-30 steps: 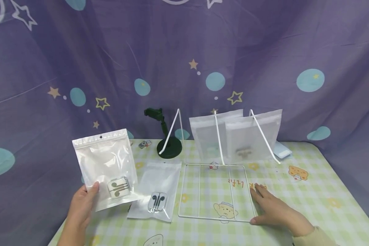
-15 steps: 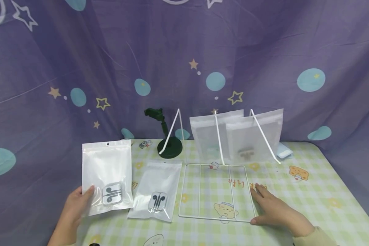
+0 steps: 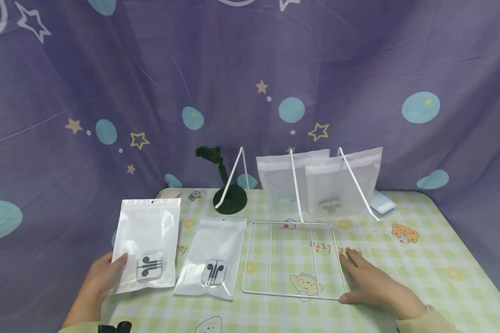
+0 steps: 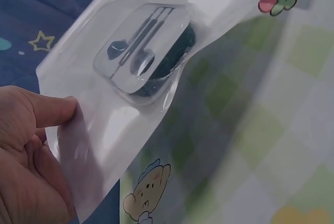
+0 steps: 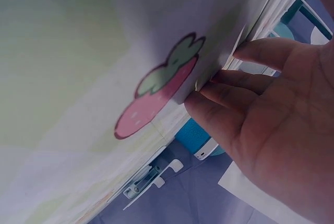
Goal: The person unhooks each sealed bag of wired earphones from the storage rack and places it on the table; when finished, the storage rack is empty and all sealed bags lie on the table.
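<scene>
My left hand (image 3: 103, 276) pinches the left edge of a white zip pouch (image 3: 150, 226), thumb in front. Through its clear front shows a square case of earphones (image 3: 149, 266). In the left wrist view the thumb (image 4: 55, 110) presses the pouch (image 4: 99, 130) near a corner. A second pouch (image 3: 216, 238), also with cased earphones (image 3: 214, 273), lies on the table right beside it. My right hand (image 3: 371, 282) rests on the table with extended fingers, its thumb at the near right corner of a white wire rack (image 3: 296, 296). The right wrist view shows those fingers (image 5: 214, 117) against the cloth.
Two frosted pouches (image 3: 283, 185) stand between the rack's upright wires at the back. A dark green stand (image 3: 229, 200) is behind the rack's left side. A light blue flat item (image 3: 382, 203) lies at back right. A checkered cloth (image 3: 433, 273) covers the table; a purple curtain (image 3: 341, 60) hangs behind.
My left hand has brought the pouch down and turned it from a tilt to a squarer facing, beside the lying pouch. The right hand and the rack have stayed put.
</scene>
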The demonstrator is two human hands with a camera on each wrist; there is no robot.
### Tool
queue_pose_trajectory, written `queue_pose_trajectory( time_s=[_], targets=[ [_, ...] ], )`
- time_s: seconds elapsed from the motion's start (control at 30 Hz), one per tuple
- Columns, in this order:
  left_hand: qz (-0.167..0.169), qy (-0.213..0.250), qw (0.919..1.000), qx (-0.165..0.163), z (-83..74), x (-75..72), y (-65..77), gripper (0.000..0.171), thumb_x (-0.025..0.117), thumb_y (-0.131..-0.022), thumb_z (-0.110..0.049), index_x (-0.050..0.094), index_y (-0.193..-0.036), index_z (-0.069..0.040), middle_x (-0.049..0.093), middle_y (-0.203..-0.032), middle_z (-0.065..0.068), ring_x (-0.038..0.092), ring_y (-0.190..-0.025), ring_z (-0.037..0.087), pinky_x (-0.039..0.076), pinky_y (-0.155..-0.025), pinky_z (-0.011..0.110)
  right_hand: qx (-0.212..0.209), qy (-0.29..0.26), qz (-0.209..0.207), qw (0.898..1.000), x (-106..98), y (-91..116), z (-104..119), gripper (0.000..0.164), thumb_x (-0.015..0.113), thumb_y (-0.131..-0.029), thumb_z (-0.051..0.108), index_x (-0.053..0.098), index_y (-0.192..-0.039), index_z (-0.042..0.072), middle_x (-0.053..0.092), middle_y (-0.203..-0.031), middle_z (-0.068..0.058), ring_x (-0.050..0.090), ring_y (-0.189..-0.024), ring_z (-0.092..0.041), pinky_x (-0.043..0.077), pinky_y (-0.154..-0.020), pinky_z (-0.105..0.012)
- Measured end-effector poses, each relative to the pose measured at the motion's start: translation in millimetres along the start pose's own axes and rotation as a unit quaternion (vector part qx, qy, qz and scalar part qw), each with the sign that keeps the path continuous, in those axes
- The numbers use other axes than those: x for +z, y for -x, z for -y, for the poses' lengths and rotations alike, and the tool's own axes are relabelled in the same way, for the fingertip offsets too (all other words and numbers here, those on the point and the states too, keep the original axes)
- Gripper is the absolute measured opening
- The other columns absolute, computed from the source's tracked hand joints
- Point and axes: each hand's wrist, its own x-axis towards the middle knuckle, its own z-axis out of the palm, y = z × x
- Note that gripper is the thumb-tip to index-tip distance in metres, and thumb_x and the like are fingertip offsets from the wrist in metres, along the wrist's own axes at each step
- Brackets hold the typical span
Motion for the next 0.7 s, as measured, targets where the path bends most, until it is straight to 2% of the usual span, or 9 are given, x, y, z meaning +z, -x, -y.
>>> queue_pose_trajectory(
  time_s=[0.13, 0.2, 0.33, 0.43, 0.7],
  targets=[
    [0.016, -0.027, 0.9995, 0.006, 1.0, -2.2, -5.2, 0.074, 0.044, -0.087, -0.048, 0.030, -0.129, 0.011, 0.038, -0.121, 0.035, 0.050, -0.093, 0.034, 0.044, -0.068, 0.034, 0.000, 0.001, 0.001, 1.000, 0.3, -0.4, -0.4, 0.106, 0.063, -0.058, 0.063, 0.030, -0.134, -0.003, 0.018, -0.138, -0.031, 0.017, -0.124, -0.047, 0.027, -0.094, -0.056],
    [0.019, -0.042, 0.9989, 0.011, 1.1, -3.5, -8.1, 0.074, 0.044, -0.087, -0.047, 0.031, -0.129, 0.012, 0.037, -0.122, 0.036, 0.048, -0.097, 0.038, 0.042, -0.072, 0.039, 0.000, 0.002, 0.001, 1.000, 0.1, -0.7, -0.7, 0.106, 0.063, -0.058, 0.063, 0.030, -0.134, -0.003, 0.018, -0.138, -0.031, 0.018, -0.124, -0.047, 0.027, -0.094, -0.056],
    [0.018, -0.087, 0.9952, 0.040, 2.0, -6.2, -14.2, 0.067, 0.044, -0.088, -0.042, 0.037, -0.122, 0.015, 0.041, -0.117, 0.037, 0.047, -0.095, 0.040, 0.040, -0.075, 0.044, -0.002, 0.007, -0.003, 1.000, -0.5, -1.6, -1.0, 0.105, 0.063, -0.059, 0.063, 0.031, -0.134, -0.004, 0.018, -0.138, -0.031, 0.018, -0.124, -0.047, 0.027, -0.094, -0.056],
    [0.026, -0.103, 0.9930, 0.052, 3.2, -7.2, -17.8, 0.063, 0.045, -0.089, -0.039, 0.038, -0.120, 0.016, 0.042, -0.115, 0.037, 0.048, -0.095, 0.040, 0.041, -0.075, 0.043, -0.004, 0.010, -0.005, 1.000, -0.8, -1.9, -1.2, 0.105, 0.063, -0.059, 0.063, 0.031, -0.134, -0.003, 0.019, -0.138, -0.030, 0.019, -0.124, -0.047, 0.027, -0.094, -0.055],
    [0.056, -0.099, 0.9927, 0.039, 3.9, -4.9, -19.5, 0.062, 0.047, -0.089, -0.034, 0.034, -0.125, 0.015, 0.041, -0.118, 0.036, 0.046, -0.098, 0.039, 0.040, -0.079, 0.044, -0.002, 0.003, -0.001, 1.000, 2.3, -1.1, -3.4, 0.106, 0.063, -0.058, 0.064, 0.030, -0.134, -0.003, 0.018, -0.138, -0.031, 0.018, -0.124, -0.047, 0.027, -0.094, -0.056]
  ],
)
